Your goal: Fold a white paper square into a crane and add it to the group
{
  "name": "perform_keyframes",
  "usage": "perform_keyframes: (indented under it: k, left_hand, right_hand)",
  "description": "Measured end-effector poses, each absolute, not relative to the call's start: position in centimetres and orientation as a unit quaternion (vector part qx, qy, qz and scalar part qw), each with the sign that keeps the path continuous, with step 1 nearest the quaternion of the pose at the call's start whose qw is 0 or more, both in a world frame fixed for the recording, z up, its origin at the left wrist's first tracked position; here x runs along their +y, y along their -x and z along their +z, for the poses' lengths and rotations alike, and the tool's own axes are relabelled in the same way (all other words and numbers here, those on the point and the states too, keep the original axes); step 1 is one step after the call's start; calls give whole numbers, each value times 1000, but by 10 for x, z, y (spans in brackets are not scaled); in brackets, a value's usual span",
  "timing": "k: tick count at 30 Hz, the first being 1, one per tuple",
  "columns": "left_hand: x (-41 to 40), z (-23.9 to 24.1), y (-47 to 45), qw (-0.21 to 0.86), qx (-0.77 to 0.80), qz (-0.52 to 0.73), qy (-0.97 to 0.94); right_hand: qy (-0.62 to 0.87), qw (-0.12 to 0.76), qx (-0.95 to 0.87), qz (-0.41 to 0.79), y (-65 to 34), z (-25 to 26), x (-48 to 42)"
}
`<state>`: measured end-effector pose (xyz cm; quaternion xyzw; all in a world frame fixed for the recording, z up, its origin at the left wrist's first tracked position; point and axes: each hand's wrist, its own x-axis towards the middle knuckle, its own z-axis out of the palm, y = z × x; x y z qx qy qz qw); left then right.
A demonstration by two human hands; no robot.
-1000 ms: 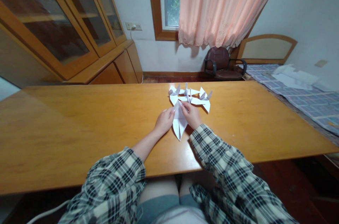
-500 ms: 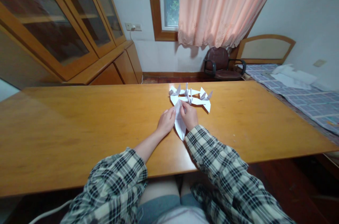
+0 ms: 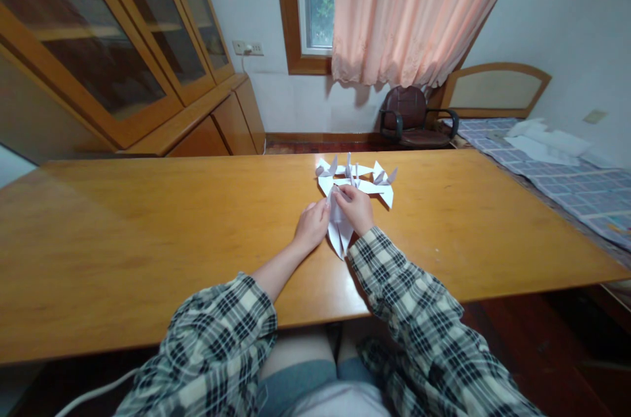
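A partly folded piece of white paper is between my two hands above the wooden table, its pointed lower end toward me. My left hand grips its left edge, thumb on top. At the upper part of the paper, my right hand pinches it between thumb and fingers and hides some of the folds. Just beyond my hands stand several white folded paper cranes, close together with their wings touching or overlapping.
The wooden table stretches wide to both sides. Behind it are a glass-door cabinet on the left, a dark red armchair and a pink curtain. A bed with a checked cover stands at the right.
My right hand has turned over the paper's upper part and covers more of it. The lower end of the paper now shows its folded flaps spread a little apart.
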<state>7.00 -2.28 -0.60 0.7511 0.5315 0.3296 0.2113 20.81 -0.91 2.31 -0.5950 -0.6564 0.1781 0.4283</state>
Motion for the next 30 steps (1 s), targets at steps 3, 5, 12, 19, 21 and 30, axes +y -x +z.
perform_keyframes:
  k: [3, 5, 12, 19, 21, 30]
  left_hand:
    - [-19, -8, -66, 251, 510, 336, -751]
    - [-14, -9, -57, 324, 474, 353, -739]
    - [-1, 3, -11, 477, 351, 257, -763]
    - [-2, 9, -10, 382, 363, 228, -819]
    - [0, 7, -12, 344, 359, 233, -836]
    - [-6, 8, -18, 239, 356, 209, -879]
  right_hand:
    - [597, 437, -649, 176, -208, 22, -10]
    - [593, 446, -646, 179, -209, 22, -11]
    - [580, 447, -655, 187, -213, 20, -10]
    - [572, 462, -649, 196, -214, 18, -8]
    - [565, 467, -650, 199, -214, 18, -8]
    - [553, 476, -654, 198, -213, 15, -8]
